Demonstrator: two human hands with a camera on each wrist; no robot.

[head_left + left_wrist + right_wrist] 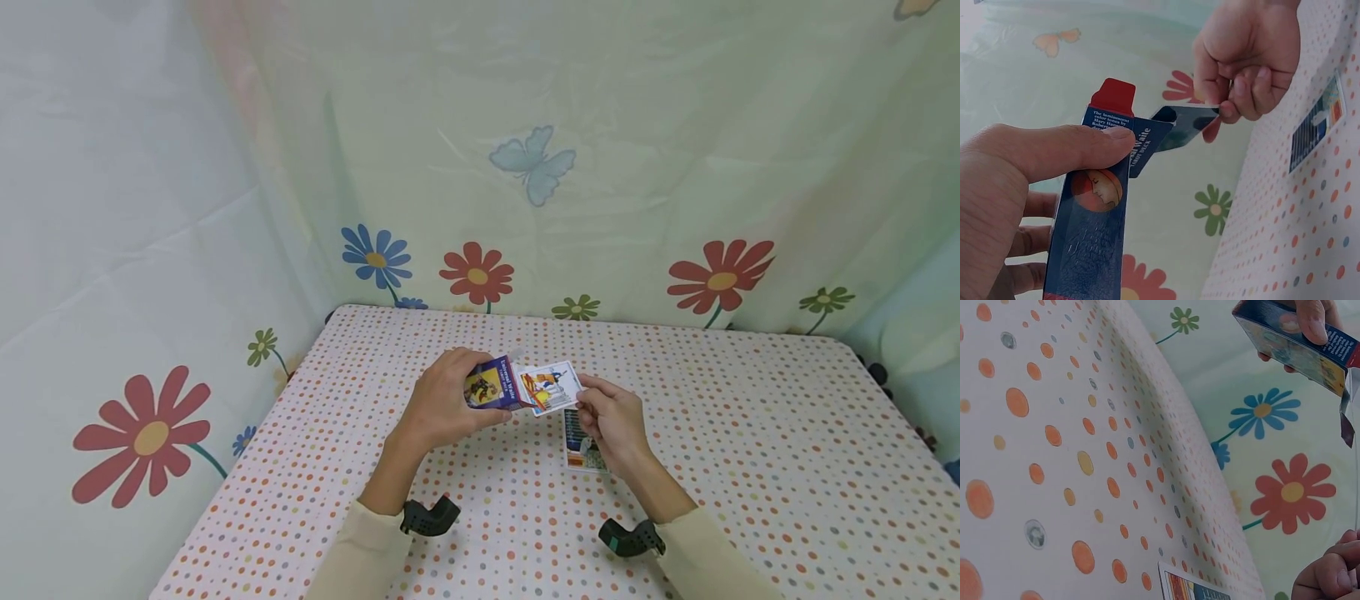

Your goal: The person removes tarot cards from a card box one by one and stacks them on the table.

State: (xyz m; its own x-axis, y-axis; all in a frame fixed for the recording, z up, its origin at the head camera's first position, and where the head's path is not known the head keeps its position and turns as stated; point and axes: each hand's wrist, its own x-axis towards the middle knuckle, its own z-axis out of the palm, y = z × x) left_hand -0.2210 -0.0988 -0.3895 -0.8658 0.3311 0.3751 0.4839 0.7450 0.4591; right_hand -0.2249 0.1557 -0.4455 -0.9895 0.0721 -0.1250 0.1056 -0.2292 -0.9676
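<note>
My left hand (442, 404) grips a dark blue tarot deck box (487, 385), holding it above the table. Its thumb lies along the narrow side, and a red end flap (1113, 97) stands out in the left wrist view. From the box's opened end a tarot card (555, 388) with a white border sticks out to the right. My right hand (618, 425) pinches that card's outer edge between thumb and fingers. Another tarot card (576, 433) lies on the table, partly covered by the right hand in the head view. The box's inside is hidden.
A dotted cloth (750, 433) covers the table. Behind it hangs a pale curtain (615, 125) with printed flowers and a butterfly, and a similar curtain (135, 208) stands along the left. Each wrist wears a black device (431, 517).
</note>
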